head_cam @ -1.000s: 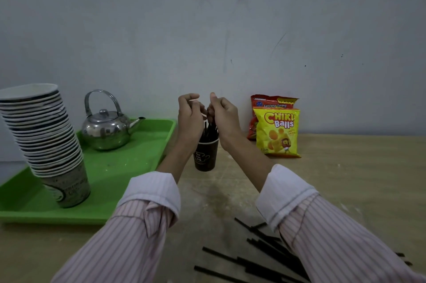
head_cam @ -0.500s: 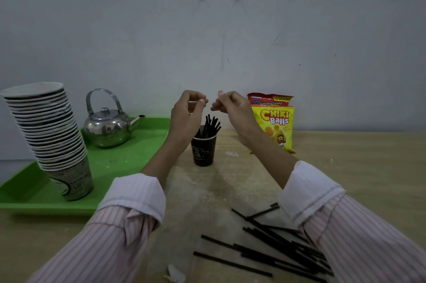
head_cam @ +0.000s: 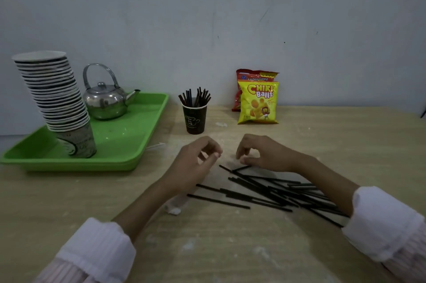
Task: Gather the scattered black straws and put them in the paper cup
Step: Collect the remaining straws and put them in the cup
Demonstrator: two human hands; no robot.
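A dark paper cup (head_cam: 195, 119) stands upright mid-table with several black straws (head_cam: 195, 97) sticking out of it. Many more black straws (head_cam: 272, 190) lie scattered on the wooden table in front of it. My left hand (head_cam: 196, 163) hovers at the pile's left end, fingers loosely curled, holding nothing. My right hand (head_cam: 261, 153) is lowered over the far end of the pile, its curled fingertips just above the topmost straw (head_cam: 239, 169). I cannot tell whether they touch it.
A green tray (head_cam: 129, 144) at the left holds a leaning stack of paper cups (head_cam: 55, 98) and a metal kettle (head_cam: 105, 100). Two snack bags (head_cam: 258, 102) lean on the wall. A scrap of white paper (head_cam: 176, 205) lies by my left wrist.
Both hands have come down from above the cup to the straw pile on the table. The view has tilted down, showing more of the pile.
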